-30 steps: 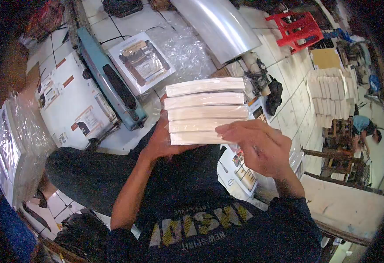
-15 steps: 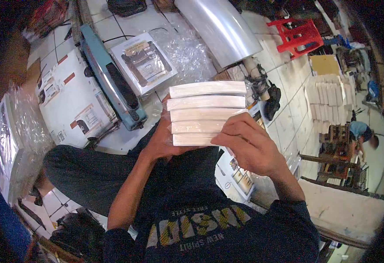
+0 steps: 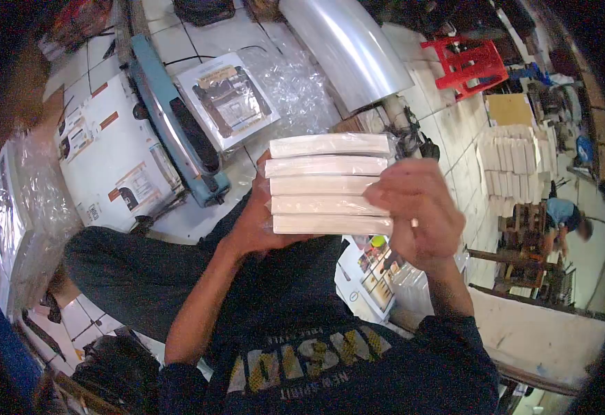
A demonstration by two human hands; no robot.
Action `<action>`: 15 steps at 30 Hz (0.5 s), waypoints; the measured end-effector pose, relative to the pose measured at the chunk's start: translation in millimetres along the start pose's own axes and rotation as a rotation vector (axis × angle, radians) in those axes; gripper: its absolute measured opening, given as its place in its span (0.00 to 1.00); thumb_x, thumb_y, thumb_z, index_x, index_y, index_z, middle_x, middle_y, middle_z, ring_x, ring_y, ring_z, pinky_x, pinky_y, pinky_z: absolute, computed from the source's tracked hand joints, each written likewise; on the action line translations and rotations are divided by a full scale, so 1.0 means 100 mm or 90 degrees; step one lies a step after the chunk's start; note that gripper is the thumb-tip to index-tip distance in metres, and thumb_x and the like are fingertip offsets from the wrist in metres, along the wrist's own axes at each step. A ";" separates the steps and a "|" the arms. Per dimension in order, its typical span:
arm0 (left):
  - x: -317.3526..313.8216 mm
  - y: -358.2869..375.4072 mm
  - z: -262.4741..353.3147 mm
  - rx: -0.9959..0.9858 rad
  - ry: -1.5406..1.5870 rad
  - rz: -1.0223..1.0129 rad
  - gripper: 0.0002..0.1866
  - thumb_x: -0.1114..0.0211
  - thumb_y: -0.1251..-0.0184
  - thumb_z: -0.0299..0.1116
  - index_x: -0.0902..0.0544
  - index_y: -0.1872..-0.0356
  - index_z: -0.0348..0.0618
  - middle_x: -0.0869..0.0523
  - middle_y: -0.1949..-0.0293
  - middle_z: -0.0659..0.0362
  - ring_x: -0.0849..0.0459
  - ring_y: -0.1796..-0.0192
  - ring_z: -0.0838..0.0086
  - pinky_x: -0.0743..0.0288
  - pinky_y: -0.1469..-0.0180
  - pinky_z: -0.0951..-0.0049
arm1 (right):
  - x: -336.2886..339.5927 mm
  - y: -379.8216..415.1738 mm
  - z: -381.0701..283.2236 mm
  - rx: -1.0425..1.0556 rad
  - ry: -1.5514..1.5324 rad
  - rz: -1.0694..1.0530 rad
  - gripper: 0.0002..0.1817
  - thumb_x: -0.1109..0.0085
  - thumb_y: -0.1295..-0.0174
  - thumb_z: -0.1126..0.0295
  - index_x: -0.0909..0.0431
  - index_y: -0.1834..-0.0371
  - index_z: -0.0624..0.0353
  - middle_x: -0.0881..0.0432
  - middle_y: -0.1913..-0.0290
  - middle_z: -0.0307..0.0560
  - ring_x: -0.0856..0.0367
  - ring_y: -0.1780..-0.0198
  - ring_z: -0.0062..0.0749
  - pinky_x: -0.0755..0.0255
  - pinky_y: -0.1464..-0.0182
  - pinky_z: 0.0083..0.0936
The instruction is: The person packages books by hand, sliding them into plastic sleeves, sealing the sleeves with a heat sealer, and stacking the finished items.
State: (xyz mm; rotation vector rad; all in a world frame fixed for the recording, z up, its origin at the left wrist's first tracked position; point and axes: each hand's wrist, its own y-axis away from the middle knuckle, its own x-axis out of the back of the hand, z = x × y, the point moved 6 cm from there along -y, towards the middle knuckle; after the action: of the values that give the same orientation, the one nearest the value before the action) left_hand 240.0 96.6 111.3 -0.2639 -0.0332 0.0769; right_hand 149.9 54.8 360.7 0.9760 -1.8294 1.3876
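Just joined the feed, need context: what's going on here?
A seated person holds a stack of five pale, book-like blocks with the left hand, while the right hand is at the stack's right end. Clear plastic shows on the blocks. To the left are a long blue-green device and printed sheets; a shiny silvery roll lies beyond. Another person bends over in the background.

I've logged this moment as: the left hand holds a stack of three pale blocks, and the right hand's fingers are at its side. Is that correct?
Not quite: the head view shows five pale blocks in the stack, not three. The left hand does hold it, with the right hand's fingers at its side.
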 end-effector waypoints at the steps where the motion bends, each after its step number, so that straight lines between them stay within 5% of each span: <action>1: -0.01 -0.01 0.00 -0.016 -0.026 0.004 0.67 0.16 0.69 0.40 0.53 0.27 0.38 0.43 0.29 0.50 0.43 0.27 0.61 0.53 0.25 0.62 | -0.02 -0.02 0.02 -0.004 0.002 0.002 0.17 0.41 0.61 0.89 0.17 0.66 0.62 0.17 0.66 0.48 0.19 0.61 0.41 0.25 0.56 0.33; 3: -0.02 0.01 0.00 0.012 0.027 0.006 0.68 0.16 0.69 0.40 0.55 0.27 0.38 0.44 0.29 0.50 0.43 0.27 0.62 0.53 0.25 0.62 | -0.04 -0.06 0.05 0.026 0.024 0.025 0.17 0.42 0.61 0.89 0.17 0.66 0.62 0.17 0.65 0.48 0.19 0.61 0.41 0.25 0.57 0.33; 7: 0.04 0.00 0.13 0.018 0.064 0.011 0.68 0.16 0.68 0.40 0.56 0.27 0.37 0.43 0.30 0.50 0.43 0.27 0.63 0.52 0.25 0.62 | -0.29 0.06 0.24 -0.050 -0.029 -0.147 0.16 0.41 0.59 0.84 0.17 0.63 0.60 0.19 0.62 0.45 0.21 0.56 0.42 0.26 0.52 0.36; 10: 0.01 0.05 0.06 -0.038 -0.151 0.017 0.67 0.16 0.68 0.41 0.55 0.27 0.37 0.41 0.31 0.50 0.42 0.28 0.63 0.50 0.26 0.62 | -0.14 0.01 0.21 -0.013 0.032 -0.073 0.14 0.40 0.58 0.83 0.17 0.65 0.60 0.18 0.62 0.45 0.20 0.56 0.42 0.26 0.52 0.36; 15: 0.04 0.00 0.18 0.054 0.028 0.029 0.67 0.16 0.68 0.42 0.55 0.27 0.39 0.42 0.31 0.50 0.41 0.29 0.62 0.50 0.26 0.62 | -0.04 -0.10 0.23 0.021 0.040 0.017 0.14 0.38 0.60 0.80 0.17 0.65 0.58 0.17 0.61 0.45 0.19 0.55 0.42 0.26 0.52 0.36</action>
State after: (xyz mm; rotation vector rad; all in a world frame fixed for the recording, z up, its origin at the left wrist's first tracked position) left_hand 243.0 101.6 129.2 -0.1817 0.0199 0.1167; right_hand 159.4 31.8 356.5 0.9176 -1.7844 1.4532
